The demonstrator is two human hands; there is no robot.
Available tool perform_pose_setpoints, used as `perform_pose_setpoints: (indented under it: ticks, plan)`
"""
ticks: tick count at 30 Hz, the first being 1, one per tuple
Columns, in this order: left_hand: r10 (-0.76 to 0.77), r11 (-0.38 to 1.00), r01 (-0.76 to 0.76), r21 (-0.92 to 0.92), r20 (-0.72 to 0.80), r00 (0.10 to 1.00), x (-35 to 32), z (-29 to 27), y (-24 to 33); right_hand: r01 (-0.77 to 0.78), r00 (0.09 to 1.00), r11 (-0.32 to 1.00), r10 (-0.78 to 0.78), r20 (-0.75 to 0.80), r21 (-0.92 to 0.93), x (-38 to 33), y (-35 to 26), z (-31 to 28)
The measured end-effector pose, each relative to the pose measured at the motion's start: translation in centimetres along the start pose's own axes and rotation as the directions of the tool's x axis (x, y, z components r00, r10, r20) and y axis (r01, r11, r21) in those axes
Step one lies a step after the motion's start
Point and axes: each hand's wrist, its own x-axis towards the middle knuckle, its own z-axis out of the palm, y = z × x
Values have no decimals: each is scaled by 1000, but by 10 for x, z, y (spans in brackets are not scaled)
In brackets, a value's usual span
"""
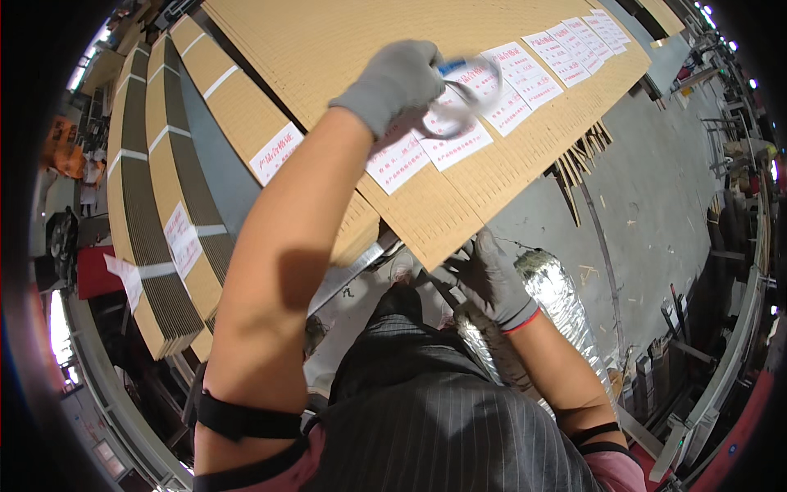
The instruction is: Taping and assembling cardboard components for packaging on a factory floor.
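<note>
My left hand (398, 82), in a grey glove, is closed over the cardboard stack. Its fingers grip a whitish loop (447, 127) with a blue part, smeared by motion; its exact kind cannot be made out. Beneath it lie flat brown cardboard sheets (459, 193) bearing a row of white paper labels (516, 86) with red print. At the near corner of the stack is my right hand (500, 283), gloved in grey with a dark palm. Its fingers look apart and slightly bent, close to the cardboard's edge, and no held thing shows in them.
Left of the stack stand long cardboard bundles (184, 152) bound with white straps. Silver foil-wrapped shapes (557, 295) are below my right hand. Cardboard strips (574, 168) poke out under the stack's right edge. Metal frames (697, 394) line the right side of the grey floor (648, 197).
</note>
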Motion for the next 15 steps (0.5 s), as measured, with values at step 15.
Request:
perform_pose_setpoints:
  ticks: [15]
  plan:
    - [666, 737, -632, -239, 97, 740, -186, 8, 41, 110, 966, 882, -203, -159, -457, -100, -12, -6]
